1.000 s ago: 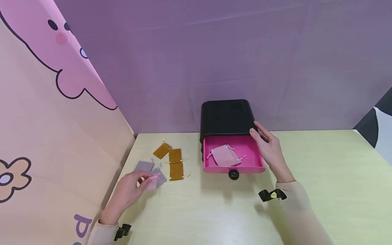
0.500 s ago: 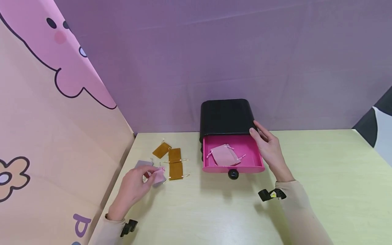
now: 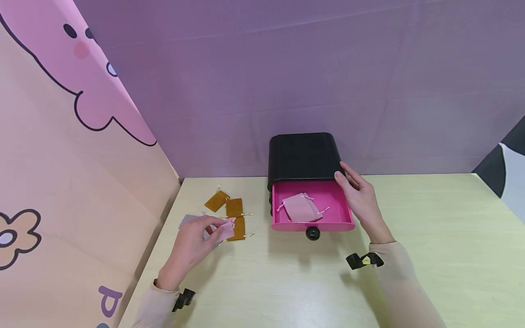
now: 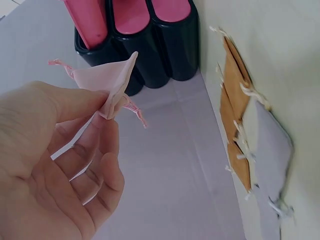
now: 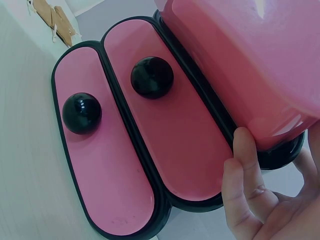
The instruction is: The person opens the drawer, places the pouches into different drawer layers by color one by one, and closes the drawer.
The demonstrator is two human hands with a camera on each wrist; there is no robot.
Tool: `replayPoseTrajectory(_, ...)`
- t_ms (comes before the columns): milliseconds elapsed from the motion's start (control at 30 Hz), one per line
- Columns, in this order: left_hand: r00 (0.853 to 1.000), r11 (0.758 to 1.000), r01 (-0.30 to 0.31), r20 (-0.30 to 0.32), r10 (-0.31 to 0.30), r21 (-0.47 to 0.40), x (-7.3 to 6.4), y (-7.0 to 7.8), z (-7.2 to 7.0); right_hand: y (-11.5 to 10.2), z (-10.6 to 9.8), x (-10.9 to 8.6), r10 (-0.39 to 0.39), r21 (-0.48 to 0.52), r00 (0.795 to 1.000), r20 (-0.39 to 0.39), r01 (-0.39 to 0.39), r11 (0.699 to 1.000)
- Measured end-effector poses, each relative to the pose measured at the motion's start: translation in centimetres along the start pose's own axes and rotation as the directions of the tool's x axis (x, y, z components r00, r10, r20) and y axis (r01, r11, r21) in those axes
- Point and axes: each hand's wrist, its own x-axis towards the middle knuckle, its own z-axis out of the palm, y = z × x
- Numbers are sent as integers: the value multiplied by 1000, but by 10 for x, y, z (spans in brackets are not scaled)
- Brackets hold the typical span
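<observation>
L hand [image 3: 189, 245] has a pink drawstring pouch [image 3: 225, 230] pinched btwn thumb & fingertips, other fingers loosely bent, held up near the grey pouches [image 3: 187, 219] & brown pouches [image 3: 234, 207] on table [image 3: 287, 282]. R hand [image 3: 362, 204] grips R front edge of blk 3-drawer cabinet [image 3: 303, 157], thumb & fingers part-closed; top drawer [image 3: 340, 200] is out w/ pale-pink pouches [image 3: 301, 208] inside.

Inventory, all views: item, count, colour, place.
drawer unit: one, black, table rear
drawers: three, pink, in unit, top open
knobs: three, black, drawer fronts
stacked pouches: two-plus, pink, top drawer
held pouch: one, pink, above table
drawstring pouches: three, brown, left of unit
other pouches: two, grey, beside those
table: one, pale, beneath
walls: two, purple behind, cream left
panel: one, monochrome, far right
sleeves: two, beige, forearms
straps: two, black, wrists
left grip: one, at held pouch
right grip: one, at unit
</observation>
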Motion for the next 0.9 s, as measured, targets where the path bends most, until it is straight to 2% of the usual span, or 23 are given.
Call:
replayPoseTrajectory(167, 1000, 999, -14, -15, 13, -36, 5, 9, 3, -2, 0, 0, 2, 1, 1000, -3, -2, 1000)
replayPoseTrajectory(433, 999, 998, -52, -15, 51, -25, 14, 22, 8, -2, 1, 0, 7, 7, 1000, -5, -7, 1000)
replayPoseTrajectory(700, 998, 997, -63, -1, 63, -53, 17, 35, 15, -2, 1, 1, 11, 7, 1000, -7, -11, 1000)
replayPoseTrajectory(900, 996, 993, -87, -16, 86, -80, 22, 44, 19, -1, 1, 1, 8, 6, 1000, -4, -8, 1000)
